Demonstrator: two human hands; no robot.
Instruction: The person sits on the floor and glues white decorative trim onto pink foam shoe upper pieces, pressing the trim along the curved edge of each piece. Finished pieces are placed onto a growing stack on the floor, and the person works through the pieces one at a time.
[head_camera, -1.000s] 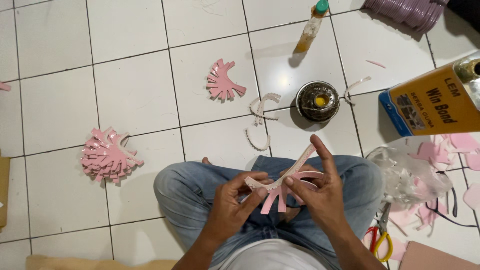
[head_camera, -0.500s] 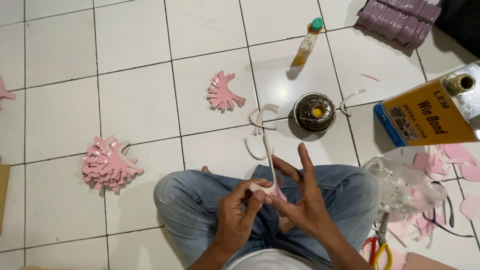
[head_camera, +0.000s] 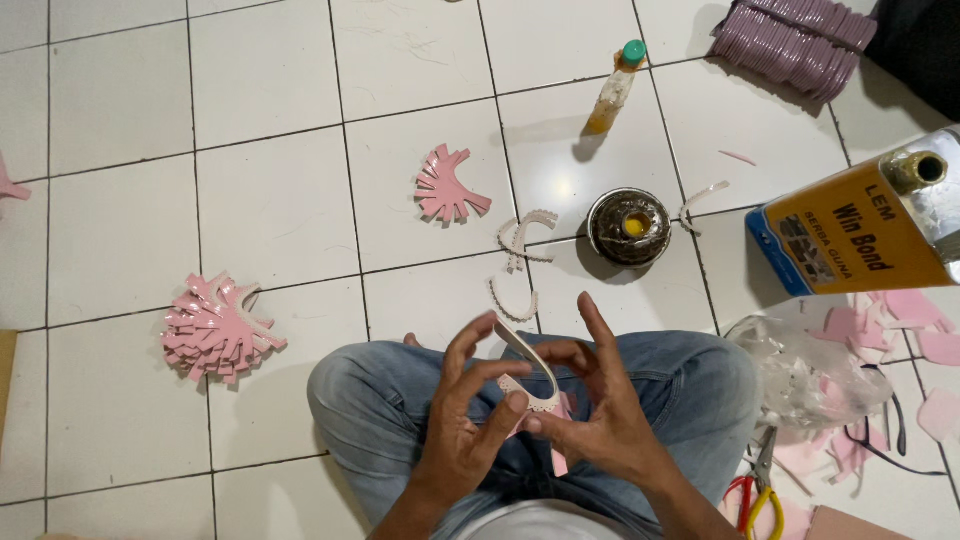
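Head view, contents counted from my lap outward. Hands, two: my left hand (head_camera: 462, 425) and my right hand (head_camera: 598, 415) meet over my jeans, fingers half spread, fingertips pinching one curved pale strip with a scalloped edge (head_camera: 530, 372) between them; it arches up from the pinch, and a bit of pink piece shows just beneath, partly hidden by my fingers. Loose scalloped strips on the tiles just ahead of my hands: two, one curl (head_camera: 524, 238) and one arc (head_camera: 512, 303) nearer my knee. Pink fan-shaped cutouts: one single fan (head_camera: 447, 187) further ahead, one stack of fans (head_camera: 215, 330) well off to my left; how many lie in that stack I cannot tell. Round dark tin with yellow glue in it (head_camera: 629, 226): one, ahead and slightly right. Small bottle with green cap (head_camera: 615, 88): one, beyond the tin. Large orange glue can (head_camera: 865, 230): one, far right. Clear plastic bag (head_camera: 810, 375): one, beside my right knee. Scissors with red and yellow handles (head_camera: 756, 490): one pair, right of my right hand.
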